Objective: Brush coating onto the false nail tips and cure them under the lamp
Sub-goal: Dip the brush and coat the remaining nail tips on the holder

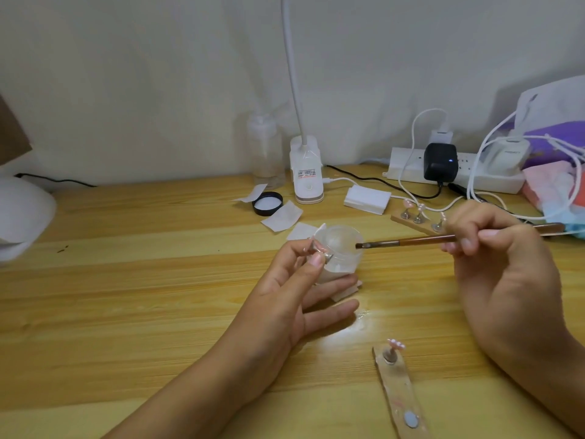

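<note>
My left hand (285,289) pinches a small metal nail stand (323,253) with a nail tip on it, between thumb and forefinger, right in front of a clear jar (343,248). My right hand (503,264) grips a brown-handled brush (421,240); its dark bristles reach over the jar's rim. A wooden strip (402,397) near the front edge carries one pink nail tip on a stand (394,348). A second strip (421,221) further back holds several nail tips on stands. The white lamp (306,172) stands at the back.
A black jar lid (267,203) and white wipes (281,220) lie behind the jar. A pad stack (367,199), power strip (408,167) with adapters and cables, a clear bottle (266,150) and bags (557,172) line the back. A white object (22,213) sits at left.
</note>
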The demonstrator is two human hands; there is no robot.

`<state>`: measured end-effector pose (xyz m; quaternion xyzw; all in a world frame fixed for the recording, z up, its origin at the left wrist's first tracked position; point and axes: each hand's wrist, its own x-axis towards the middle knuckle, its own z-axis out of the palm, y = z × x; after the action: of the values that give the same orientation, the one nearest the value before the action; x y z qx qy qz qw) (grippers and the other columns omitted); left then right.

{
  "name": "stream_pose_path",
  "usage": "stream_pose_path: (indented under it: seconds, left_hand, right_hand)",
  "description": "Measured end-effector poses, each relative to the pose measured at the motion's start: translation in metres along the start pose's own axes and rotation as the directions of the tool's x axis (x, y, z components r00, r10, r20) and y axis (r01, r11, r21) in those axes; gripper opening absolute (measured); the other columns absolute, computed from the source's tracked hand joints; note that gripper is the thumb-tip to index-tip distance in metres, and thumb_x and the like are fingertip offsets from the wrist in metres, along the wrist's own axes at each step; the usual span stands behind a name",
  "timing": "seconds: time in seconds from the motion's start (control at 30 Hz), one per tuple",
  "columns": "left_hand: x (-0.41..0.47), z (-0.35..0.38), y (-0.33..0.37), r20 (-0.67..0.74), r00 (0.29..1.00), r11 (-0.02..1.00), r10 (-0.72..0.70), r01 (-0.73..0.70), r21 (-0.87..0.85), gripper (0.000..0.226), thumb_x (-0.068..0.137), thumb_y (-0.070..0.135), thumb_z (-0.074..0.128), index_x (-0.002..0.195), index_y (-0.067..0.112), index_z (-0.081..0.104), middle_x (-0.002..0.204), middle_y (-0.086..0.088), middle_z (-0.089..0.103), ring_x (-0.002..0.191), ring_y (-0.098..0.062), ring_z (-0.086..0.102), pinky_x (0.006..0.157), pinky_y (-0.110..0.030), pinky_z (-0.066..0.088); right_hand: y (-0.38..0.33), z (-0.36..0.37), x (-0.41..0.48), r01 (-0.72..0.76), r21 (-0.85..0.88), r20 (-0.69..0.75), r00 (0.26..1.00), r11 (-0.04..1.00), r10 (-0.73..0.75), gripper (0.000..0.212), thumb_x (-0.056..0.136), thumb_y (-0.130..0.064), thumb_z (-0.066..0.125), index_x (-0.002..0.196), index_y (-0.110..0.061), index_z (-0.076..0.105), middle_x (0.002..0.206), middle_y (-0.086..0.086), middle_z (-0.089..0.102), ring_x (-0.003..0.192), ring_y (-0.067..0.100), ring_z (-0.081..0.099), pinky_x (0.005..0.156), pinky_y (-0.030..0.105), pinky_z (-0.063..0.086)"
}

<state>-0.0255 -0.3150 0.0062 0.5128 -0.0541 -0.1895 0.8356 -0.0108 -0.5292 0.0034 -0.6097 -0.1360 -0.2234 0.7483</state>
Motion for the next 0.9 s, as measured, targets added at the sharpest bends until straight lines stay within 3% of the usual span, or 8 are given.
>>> stream_pose_path:
  seconds: [0.13, 0.3, 0.47, 0.57, 0.67, 0.77, 0.9]
  left_hand:
    - [0.000, 0.000, -0.001, -0.040, 0.999, 0.999, 0.030, -0.030, 0.014, 0.009, 0.085, 0.031, 0.062, 0.091, 0.025, 0.064, 0.095, 0.004, 0.075, 0.106, -0.027, 0.070, 0.076, -0.031, 0.059]
    - [0.000, 0.000, -0.004, -0.101, 0.991, 0.994, 0.088, -0.081, 0.074, 0.011, 0.080, 0.036, 0.064, 0.088, 0.029, 0.066, 0.083, 0.012, 0.070, 0.094, -0.019, 0.072, 0.067, -0.024, 0.057]
    - [0.000, -0.001, -0.008, -0.143, 0.977, 0.980, 0.160, -0.140, 0.140, 0.019, 0.079, 0.039, 0.061, 0.096, 0.030, 0.062, 0.077, 0.009, 0.070, 0.075, -0.010, 0.065, 0.061, -0.019, 0.053]
    - [0.001, -0.001, -0.009, -0.173, 0.967, 0.976, 0.185, -0.159, 0.150, 0.016, 0.076, 0.042, 0.061, 0.090, 0.034, 0.065, 0.076, 0.013, 0.068, 0.070, -0.006, 0.061, 0.059, -0.017, 0.050]
    - [0.001, -0.001, -0.010, -0.202, 0.955, 0.968, 0.217, -0.183, 0.174, 0.020, 0.075, 0.043, 0.061, 0.091, 0.033, 0.064, 0.079, 0.017, 0.066, 0.067, -0.004, 0.058, 0.058, -0.017, 0.048]
    - [0.001, 0.000, -0.011, -0.215, 0.952, 0.961, 0.218, -0.171, 0.215, 0.010, 0.091, 0.036, 0.055, 0.098, 0.030, 0.059, 0.072, 0.021, 0.066, 0.064, -0.003, 0.059, 0.060, -0.019, 0.050]
    - [0.003, 0.001, -0.011, -0.249, 0.954, 0.971, 0.164, -0.112, 0.211, 0.012, 0.100, 0.031, 0.049, 0.096, 0.035, 0.059, 0.076, 0.019, 0.069, 0.072, -0.009, 0.067, 0.067, -0.027, 0.056]
  right_hand:
    - [-0.002, 0.001, 0.003, -0.070, 0.082, -0.091, 0.993, 0.994, 0.078, 0.036, 0.076, -0.011, 0.030, 0.050, -0.026, 0.051, 0.062, -0.007, 0.042, 0.067, 0.013, 0.040, 0.066, 0.019, 0.040]
    - [-0.003, 0.001, 0.005, -0.141, 0.202, -0.195, 0.964, 0.969, 0.181, 0.035, 0.082, -0.010, 0.028, 0.054, -0.021, 0.046, 0.063, -0.002, 0.037, 0.062, 0.013, 0.038, 0.063, 0.023, 0.039]
    - [-0.003, -0.001, 0.009, -0.225, 0.339, -0.243, 0.917, 0.913, 0.316, 0.026, 0.088, -0.010, 0.026, 0.064, -0.016, 0.036, 0.066, 0.001, 0.032, 0.059, 0.015, 0.034, 0.062, 0.027, 0.034]
    - [-0.003, -0.004, 0.011, -0.296, 0.413, -0.186, 0.898, 0.861, 0.398, 0.030, 0.090, -0.014, 0.030, 0.064, -0.016, 0.043, 0.066, -0.001, 0.034, 0.059, 0.014, 0.035, 0.067, 0.028, 0.041]
    - [-0.002, -0.003, 0.012, -0.372, 0.441, -0.074, 0.892, 0.817, 0.446, 0.029, 0.094, -0.020, 0.039, 0.069, -0.017, 0.054, 0.066, -0.001, 0.039, 0.061, 0.012, 0.043, 0.078, 0.042, 0.055]
    - [-0.002, -0.001, 0.012, -0.419, 0.462, 0.030, 0.888, 0.781, 0.459, 0.024, 0.093, -0.022, 0.047, 0.076, -0.017, 0.062, 0.069, 0.000, 0.046, 0.065, 0.012, 0.050, 0.082, 0.058, 0.054]
    - [-0.003, 0.006, 0.014, -0.451, 0.460, 0.112, 0.884, 0.765, 0.454, 0.019, 0.089, -0.026, 0.051, 0.079, -0.018, 0.064, 0.071, -0.001, 0.050, 0.067, 0.012, 0.054, 0.082, 0.065, 0.051]
